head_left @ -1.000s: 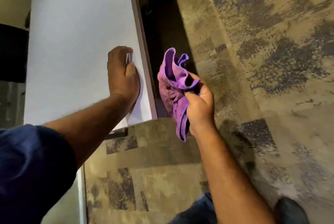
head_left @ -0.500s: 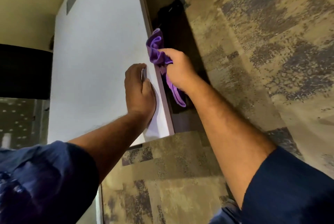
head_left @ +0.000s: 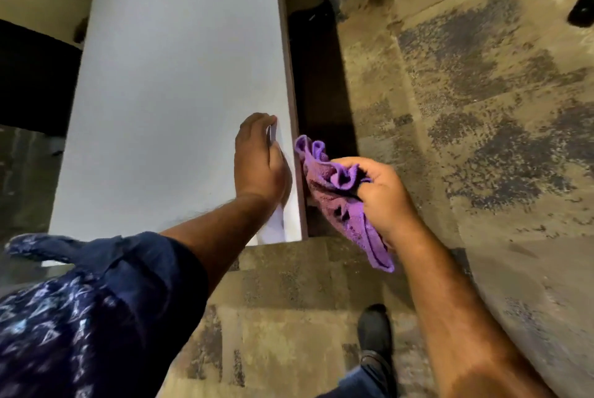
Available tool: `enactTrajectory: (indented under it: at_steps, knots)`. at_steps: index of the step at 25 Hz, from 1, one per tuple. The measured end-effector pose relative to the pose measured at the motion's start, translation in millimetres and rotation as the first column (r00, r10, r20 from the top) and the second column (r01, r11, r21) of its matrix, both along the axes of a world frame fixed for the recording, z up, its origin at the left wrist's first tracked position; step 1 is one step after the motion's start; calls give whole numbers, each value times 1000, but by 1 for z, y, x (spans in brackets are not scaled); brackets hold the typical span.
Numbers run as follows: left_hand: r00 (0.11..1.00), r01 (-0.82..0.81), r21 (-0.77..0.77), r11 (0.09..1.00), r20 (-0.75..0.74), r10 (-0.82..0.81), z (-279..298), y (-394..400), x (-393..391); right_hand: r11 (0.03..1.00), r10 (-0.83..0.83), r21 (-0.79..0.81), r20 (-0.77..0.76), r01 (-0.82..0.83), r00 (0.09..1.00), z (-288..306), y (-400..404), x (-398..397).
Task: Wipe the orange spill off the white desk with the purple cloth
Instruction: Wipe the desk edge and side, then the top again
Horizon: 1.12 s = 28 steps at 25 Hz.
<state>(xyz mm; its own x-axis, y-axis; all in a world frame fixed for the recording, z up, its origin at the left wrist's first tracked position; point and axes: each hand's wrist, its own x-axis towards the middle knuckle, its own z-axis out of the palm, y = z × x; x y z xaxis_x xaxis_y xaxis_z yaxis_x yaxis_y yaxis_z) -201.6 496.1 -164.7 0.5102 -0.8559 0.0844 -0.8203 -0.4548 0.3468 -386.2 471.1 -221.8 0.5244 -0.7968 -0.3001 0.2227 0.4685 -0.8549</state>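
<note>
The white desk [head_left: 167, 101] runs up the left half of the view, with a brown strip along its right edge. No orange spill shows on the visible desk top. My left hand [head_left: 257, 163] rests on the desk near its near right corner, curled around a thin flat grey object that I cannot identify. My right hand [head_left: 382, 195] is shut on the bunched purple cloth [head_left: 334, 191]. It holds the cloth just off the desk's right edge, level with my left hand. The cloth's tail hangs down toward the floor.
Patterned brown and grey carpet [head_left: 466, 127] covers the floor on the right and in front. A dark gap [head_left: 318, 85] lies beside the desk edge. My black shoe [head_left: 374, 330] is at the bottom. Black casters [head_left: 581, 11] sit at top right, and a dark panel [head_left: 35, 82] at left.
My right hand has pulled the cloth back from farther up the desk's right edge to beside my left hand. My left hand stays on the desk.
</note>
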Motion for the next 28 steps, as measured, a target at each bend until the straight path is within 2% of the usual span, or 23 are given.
enactTrajectory:
  at_steps: [3,7,9,11,12,13,14,15,16,17,19,21,23,24,25,26,28]
  knots:
    - [1000,-17,-29,999,-23,16,3,-2,5,986,-166,33,-3,166,986,23,-13,4]
    - [999,0,-50,999,-34,-1,2,-3,10,973,-179,-160,-50,169,983,65,-48,39]
    - [1000,-15,-53,998,-15,14,0,0,13,933,-208,-333,-187,138,960,78,-73,71]
    - [999,-40,-54,998,6,40,-1,-1,13,841,-311,-533,-335,93,889,87,-101,104]
    - [999,-46,-67,997,-4,46,-1,-1,15,781,-327,-625,-399,7,856,90,-114,123]
    - [999,-39,-89,995,-20,37,-1,-1,17,716,-282,-681,-483,-153,829,89,-125,143]
    - [999,-21,-115,993,-32,18,0,-1,16,630,-196,-680,-607,-376,770,85,-133,161]
    - [999,-8,-137,991,-41,3,0,-1,14,529,-122,-608,-744,-592,656,77,-137,174]
    - [998,-7,-151,989,-57,-2,0,0,15,452,-93,-509,-843,-732,529,68,-140,184]
    - [997,-6,-154,988,-80,-6,1,0,18,424,-86,-438,-891,-793,446,62,-142,190]
    - [990,-15,-143,990,-141,-5,2,1,24,401,-88,-376,-924,-836,373,61,-143,194]
    - [943,-28,-177,984,-330,-33,10,6,30,371,-116,-303,-953,-878,280,67,-143,193]
    - [762,-95,-229,969,-643,-77,22,22,42,366,-162,-243,-967,-898,196,72,-141,194]
    - [681,-181,-253,950,-730,-65,26,36,56,359,-192,-233,-966,-904,173,75,-138,196]
    - [650,-294,-282,913,-759,-26,29,53,76,350,-225,-240,-960,-906,168,76,-135,197]
    - [670,-392,-306,867,-741,41,30,73,99,336,-262,-264,-948,-904,180,77,-133,196]
    - [766,-497,-295,816,-592,252,25,119,151,301,-331,-339,-914,-891,236,77,-127,195]
